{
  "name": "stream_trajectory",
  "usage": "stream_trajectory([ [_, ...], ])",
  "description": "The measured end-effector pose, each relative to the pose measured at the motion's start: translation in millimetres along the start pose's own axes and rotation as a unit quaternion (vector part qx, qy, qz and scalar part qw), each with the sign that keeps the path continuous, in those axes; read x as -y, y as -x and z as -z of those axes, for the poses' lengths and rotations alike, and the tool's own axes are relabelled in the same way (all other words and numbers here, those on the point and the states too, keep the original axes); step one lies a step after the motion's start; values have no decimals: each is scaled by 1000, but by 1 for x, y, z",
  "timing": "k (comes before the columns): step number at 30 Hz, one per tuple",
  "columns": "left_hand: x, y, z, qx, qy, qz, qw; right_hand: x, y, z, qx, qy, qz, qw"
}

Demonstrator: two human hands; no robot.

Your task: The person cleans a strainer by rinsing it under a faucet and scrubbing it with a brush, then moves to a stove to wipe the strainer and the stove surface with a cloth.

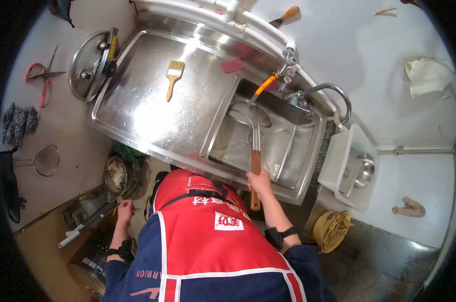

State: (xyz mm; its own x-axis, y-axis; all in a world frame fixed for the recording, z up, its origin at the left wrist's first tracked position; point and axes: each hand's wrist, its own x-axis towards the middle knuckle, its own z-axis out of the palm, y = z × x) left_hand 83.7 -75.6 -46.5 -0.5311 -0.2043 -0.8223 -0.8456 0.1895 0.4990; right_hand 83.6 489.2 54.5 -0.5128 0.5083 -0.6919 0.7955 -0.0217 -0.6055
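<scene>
My right hand (pixel 259 183) is closed around the wooden handle of a long metal kitchen utensil (pixel 256 156). Its metal shaft reaches over the sink basin (pixel 288 166), where rounded metal heads (pixel 242 112) lie under the orange hose (pixel 266 84). Whether these heads are a ladle's, a skimmer's or both, I cannot make out. Low on the left, my left hand (pixel 125 210) is held with curled fingers, apart from the sink, and no object shows in it. A wood-handled brush (pixel 174 80) lies on the wet steel drainboard (pixel 152 95).
Taps (pixel 289 75) and a curved faucet (pixel 338 93) stand behind the basin. A white bin (pixel 356 173) with metal ware and a yellow bucket (pixel 331 232) are on the right. Leftward are a pot lid (pixel 89 65), scissors (pixel 45 75), a scrubber (pixel 20 123) and a strainer (pixel 46 161).
</scene>
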Motion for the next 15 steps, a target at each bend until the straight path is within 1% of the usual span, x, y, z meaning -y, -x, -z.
stream_trajectory([
  [1, 2, 1, 1, 5, 5, -7, 1000, -5, 6, 1, 11, -18, -16, 1000],
  [5, 4, -5, 1, 0, -14, 5, 1000, -26, 13, 4, 1, -21, -16, 1000],
  [7, 4, -8, 4, 5, 1, 12, 1000, -34, 11, 4, 10, -58, -29, 998],
  [10, 1, -14, 3, 9, 25, 4, 1000, -47, 0, 7, 7, -68, -39, 997],
  [14, -16, -9, -2, 1, 10, 11, 1000, -58, -8, 10, 3, -54, -44, 998],
  [15, -17, -9, -3, 2, 8, 9, 1000, -58, -7, 10, -11, -53, -40, 998],
])
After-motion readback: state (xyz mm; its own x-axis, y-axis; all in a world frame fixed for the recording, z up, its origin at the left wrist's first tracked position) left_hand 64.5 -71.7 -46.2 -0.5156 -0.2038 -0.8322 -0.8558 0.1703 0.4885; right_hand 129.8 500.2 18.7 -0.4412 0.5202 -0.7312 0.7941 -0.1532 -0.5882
